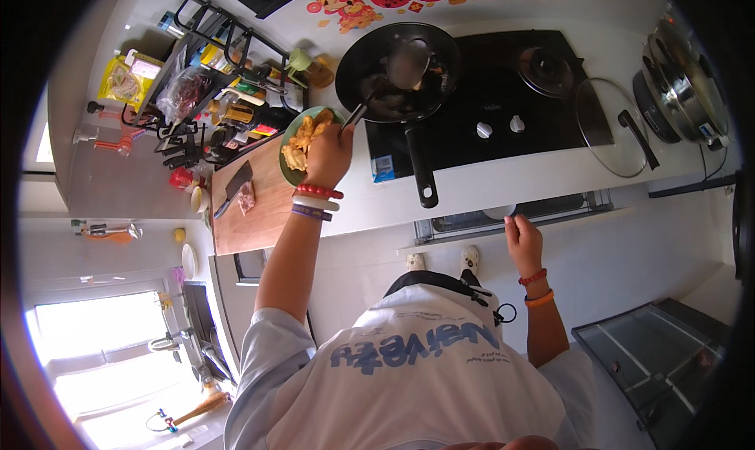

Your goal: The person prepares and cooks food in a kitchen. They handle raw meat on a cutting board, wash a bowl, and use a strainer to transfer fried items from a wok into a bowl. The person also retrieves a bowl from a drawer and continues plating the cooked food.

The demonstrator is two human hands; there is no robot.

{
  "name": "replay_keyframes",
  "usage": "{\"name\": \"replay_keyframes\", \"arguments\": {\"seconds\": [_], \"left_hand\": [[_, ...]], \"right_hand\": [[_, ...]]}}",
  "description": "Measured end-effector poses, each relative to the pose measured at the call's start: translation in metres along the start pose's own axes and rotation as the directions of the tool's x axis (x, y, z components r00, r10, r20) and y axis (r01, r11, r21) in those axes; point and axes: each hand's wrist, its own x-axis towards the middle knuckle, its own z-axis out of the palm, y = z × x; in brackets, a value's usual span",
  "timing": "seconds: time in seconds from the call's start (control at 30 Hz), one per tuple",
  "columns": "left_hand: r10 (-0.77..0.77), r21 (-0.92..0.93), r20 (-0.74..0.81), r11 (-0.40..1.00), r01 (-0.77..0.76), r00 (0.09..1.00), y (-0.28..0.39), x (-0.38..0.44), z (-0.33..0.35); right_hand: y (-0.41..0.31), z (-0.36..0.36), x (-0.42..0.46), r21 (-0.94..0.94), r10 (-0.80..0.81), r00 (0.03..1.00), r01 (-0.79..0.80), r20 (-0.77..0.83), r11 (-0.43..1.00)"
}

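My left hand (329, 158) is closed around the handle of a metal ladle (408, 64), whose bowl is over the inside of a black wok (433, 90). Dark liquid or residue and small bits show in the wok, partly blurred. Under and beside my left hand, a green plate (289, 172) holds golden fried pieces (302, 137). My right hand (524, 246) hangs in front of the counter, near an open drawer, its fingers curled with nothing visible in them. The wok's black handle (422, 167) points toward me, untouched.
A cleaver (238, 181) and a piece of raw meat (246, 198) lie on a wooden board (253, 231). A glass lid (610, 125) rests partly over the black hob (489, 96). Seasoning bottles crowd a rack (224, 49) at left. An open drawer (554, 217) juts out below the counter.
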Motion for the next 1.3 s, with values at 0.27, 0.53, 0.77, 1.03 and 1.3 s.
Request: {"name": "replay_keyframes", "arguments": {"seconds": [0.27,0.53,0.77,1.03,1.3], "left_hand": [[-0.014,0.058,-0.033,0.998,0.016,0.999,-0.002,0.004,0.003],[0.013,0.006,-0.078,1.000,-0.013,0.997,0.003,-0.004,-0.007],[-0.003,-0.012,-0.106,1.000,0.001,0.994,0.010,-0.010,0.000],[-0.081,-0.047,-0.130,0.996,0.076,0.988,0.009,-0.017,-0.005],[-0.098,-0.068,-0.124,0.994,0.091,0.987,0.010,-0.016,-0.005]], "right_hand": [[0.012,0.012,-0.046,0.056,0.089,0.994,-0.092,0.057,0.994],[0.017,0.021,0.004,-0.031,0.000,0.988,-0.005,-0.155,0.999],[0.042,0.101,0.165,-0.260,-0.046,0.961,-0.028,-0.272,0.965],[0.031,0.116,0.193,-0.560,0.112,0.986,-0.163,-0.124,0.812],[0.038,0.122,0.206,-0.522,0.164,0.977,-0.213,-0.139,0.826]]}}
